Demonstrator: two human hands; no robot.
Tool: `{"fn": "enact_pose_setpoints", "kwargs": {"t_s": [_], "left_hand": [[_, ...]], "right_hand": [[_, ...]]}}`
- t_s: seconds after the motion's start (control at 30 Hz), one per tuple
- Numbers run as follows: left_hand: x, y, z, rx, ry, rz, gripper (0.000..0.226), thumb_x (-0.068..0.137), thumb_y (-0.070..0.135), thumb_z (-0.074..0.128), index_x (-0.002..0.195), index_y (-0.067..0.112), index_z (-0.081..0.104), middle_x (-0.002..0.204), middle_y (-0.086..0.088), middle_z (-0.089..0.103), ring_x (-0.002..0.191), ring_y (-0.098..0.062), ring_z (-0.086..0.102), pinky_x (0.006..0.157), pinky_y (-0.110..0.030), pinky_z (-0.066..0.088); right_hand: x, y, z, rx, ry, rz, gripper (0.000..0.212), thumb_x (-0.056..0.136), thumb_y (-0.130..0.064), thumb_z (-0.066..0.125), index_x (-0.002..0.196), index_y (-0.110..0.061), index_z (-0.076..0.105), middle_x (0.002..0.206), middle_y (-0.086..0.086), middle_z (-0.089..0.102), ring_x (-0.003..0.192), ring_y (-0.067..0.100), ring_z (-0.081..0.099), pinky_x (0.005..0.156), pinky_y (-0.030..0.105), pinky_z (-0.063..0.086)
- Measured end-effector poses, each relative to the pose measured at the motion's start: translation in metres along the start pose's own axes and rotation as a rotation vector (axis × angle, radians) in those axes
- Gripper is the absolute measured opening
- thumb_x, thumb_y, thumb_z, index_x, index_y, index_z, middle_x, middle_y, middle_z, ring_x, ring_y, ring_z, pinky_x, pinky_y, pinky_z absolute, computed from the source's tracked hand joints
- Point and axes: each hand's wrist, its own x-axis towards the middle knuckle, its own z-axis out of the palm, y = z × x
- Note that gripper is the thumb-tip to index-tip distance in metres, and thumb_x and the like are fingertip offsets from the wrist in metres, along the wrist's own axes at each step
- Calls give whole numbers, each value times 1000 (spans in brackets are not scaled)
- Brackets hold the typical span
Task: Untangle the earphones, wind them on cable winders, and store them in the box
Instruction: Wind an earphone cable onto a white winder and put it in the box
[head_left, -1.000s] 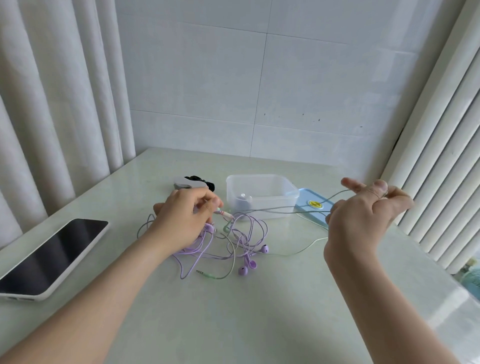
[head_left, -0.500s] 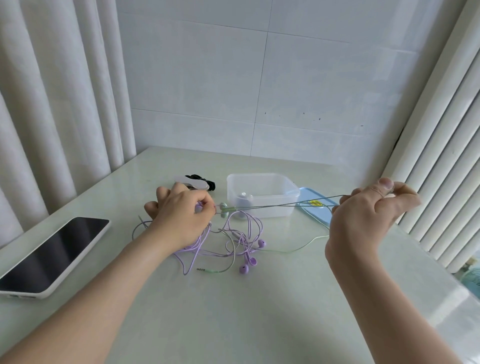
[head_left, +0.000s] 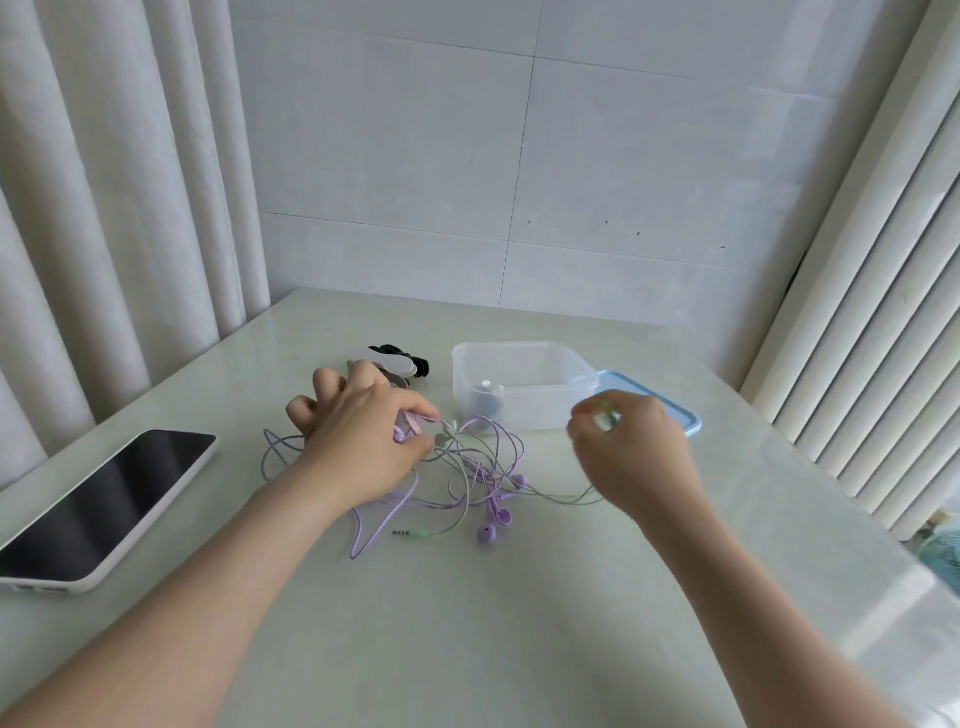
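Surveying left to right. A phone (head_left: 104, 509) lies face up at the table's (head_left: 519, 623) left edge, well apart from the work. My left hand (head_left: 358, 441) rests on the left side of the earphones (head_left: 470, 460): thumb and forefinger pinch a purple strand at the knot, the other fingers spread behind. Beyond its knuckles lie the cable winders (head_left: 392, 362), one white, one black, untouched. The earphones form one loose tangle of purple and green cable on the table, between my two hands and in front of the box (head_left: 524, 415). A green plug (head_left: 415, 533) points left at the tangle's near edge; purple earbuds (head_left: 493, 525) lie just right of it. The box stands open; a small item inside is too indistinct to identify. My right hand (head_left: 636, 457) hovers before the box's right corner, fingers curled, pinching something pale green; blur prevents telling earbud from cable. A green strand runs from the knot rightward and passes beneath that hand. The blue lid (head_left: 680, 413) lies just right of the box.

Assessment: untangling is in hand; nothing on the table is wound. The green strand's long axis runs left to right. My left hand is nearer the knot and should anchor it; my right should draw rightward, away from it.
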Motion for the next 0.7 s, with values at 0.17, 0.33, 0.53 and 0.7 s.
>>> {"fn": "enact_pose_setpoints", "kwargs": {"t_s": [0.17, 0.33, 0.53, 0.7], "left_hand": [[-1, 1, 5, -7, -28, 84, 31, 94, 52, 66, 125, 56, 62, 119, 20, 46, 117, -17, 31, 80, -37, 22], [-5, 1, 8, -7, -133, 257, 51, 105, 21, 49, 141, 56, 48, 135, 31, 48, 132, -9, 30, 90, -40, 19], [-4, 0, 13, -77, -123, 232, 28, 103, 22, 51, 119, 44, 55, 101, 28, 60, 129, -6, 35, 88, -38, 15], [-4, -2, 10, -80, -146, 224, 14, 98, 36, 58, 110, 43, 55, 95, 26, 61, 122, -8, 34, 89, -40, 19]], "right_hand": [[-15, -8, 20, -51, -48, -306, 15, 94, -43, 64, 104, -39, 75, 49, -20, 53, 62, 13, 49, 66, 33, 47], [-29, -13, 41, -115, -149, -356, 23, 97, -58, 58, 113, -48, 73, 70, -14, 62, 84, 21, 63, 68, 33, 49], [-34, -15, 50, -182, -187, -403, 24, 96, -56, 61, 110, -40, 73, 72, -7, 68, 85, 23, 62, 66, 32, 47], [-34, -14, 55, -201, -177, -448, 32, 95, -63, 58, 92, -33, 71, 54, -10, 65, 70, 14, 62, 63, 28, 51]]}}
